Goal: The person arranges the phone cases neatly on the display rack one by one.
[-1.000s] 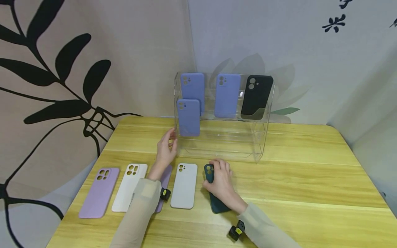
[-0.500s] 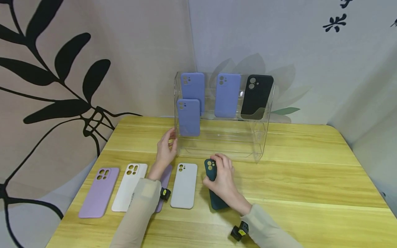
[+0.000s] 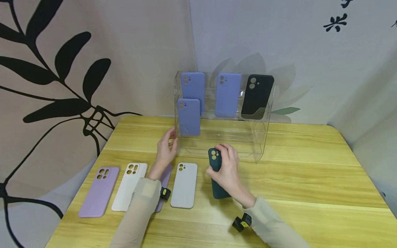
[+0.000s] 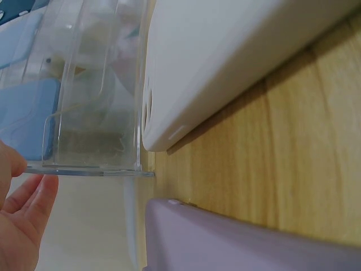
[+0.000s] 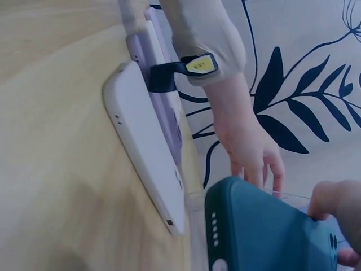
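Observation:
My right hand [image 3: 227, 172] grips a dark green phone case [image 3: 220, 191] by its long sides, thumb on one edge and fingers on the other. The case is raised over the table, its camera holes toward the stand; its lower end shows large in the right wrist view. At the left side of a clear acrylic display stand [image 3: 231, 134], my left hand [image 3: 165, 148] pinches the side panel between thumb and fingers. The stand's upper tier bears two periwinkle phone cases [image 3: 227, 96] and a black phone case [image 3: 257, 96]. Another periwinkle phone case [image 3: 189, 119] stands lower left.
In a row on the wooden table [image 3: 310, 172] lie a purple case [image 3: 99, 193], a white case [image 3: 128, 187], a second purple case [image 3: 166, 177] partly hidden by my left forearm, and a pale grey case [image 3: 184, 186]. Patterned curtains hang behind the table.
My right hand has lifted the dark green phone case off the table and carried it forward, toward the stand. The left hand has stayed on the stand's side.

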Available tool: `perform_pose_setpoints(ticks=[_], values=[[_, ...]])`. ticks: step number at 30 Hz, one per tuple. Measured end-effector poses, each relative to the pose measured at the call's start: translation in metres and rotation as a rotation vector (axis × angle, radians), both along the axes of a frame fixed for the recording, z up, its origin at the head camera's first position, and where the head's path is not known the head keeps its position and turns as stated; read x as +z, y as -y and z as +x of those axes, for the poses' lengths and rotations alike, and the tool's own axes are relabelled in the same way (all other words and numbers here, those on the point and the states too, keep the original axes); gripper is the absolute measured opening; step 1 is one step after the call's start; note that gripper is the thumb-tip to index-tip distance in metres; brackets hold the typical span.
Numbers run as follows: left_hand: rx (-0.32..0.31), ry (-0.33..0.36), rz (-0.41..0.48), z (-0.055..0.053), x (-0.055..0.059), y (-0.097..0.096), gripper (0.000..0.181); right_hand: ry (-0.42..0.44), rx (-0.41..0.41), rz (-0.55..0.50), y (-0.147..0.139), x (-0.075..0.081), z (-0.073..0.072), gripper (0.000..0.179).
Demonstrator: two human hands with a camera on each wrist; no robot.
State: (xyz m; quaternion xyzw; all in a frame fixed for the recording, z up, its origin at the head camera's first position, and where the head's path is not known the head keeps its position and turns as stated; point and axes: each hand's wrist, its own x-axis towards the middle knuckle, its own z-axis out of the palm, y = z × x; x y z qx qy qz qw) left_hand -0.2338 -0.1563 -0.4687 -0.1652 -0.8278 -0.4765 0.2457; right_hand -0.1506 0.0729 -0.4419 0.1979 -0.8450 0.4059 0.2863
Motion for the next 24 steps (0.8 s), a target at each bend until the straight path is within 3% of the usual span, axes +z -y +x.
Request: perform_pose_setpoints(ticks=[13, 18, 24], values=[[-0.006, 0.007, -0.002, -0.001, -0.001, 0.000, 0.040, -0.110, -0.011, -0.023, -0.009, 0.025, -0.028, 0.053], [-0.008, -0.004, -0.001, -0.001, 0.000, -0.001, 0.040, -0.138, -0.016, -0.016, -0.009, 0.041, -0.041, 0.052], [-0.002, -0.012, 0.003, 0.000, 0.000, -0.001, 0.039, -0.230, -0.013, -0.022, -0.006, 0.061, -0.063, 0.050]])
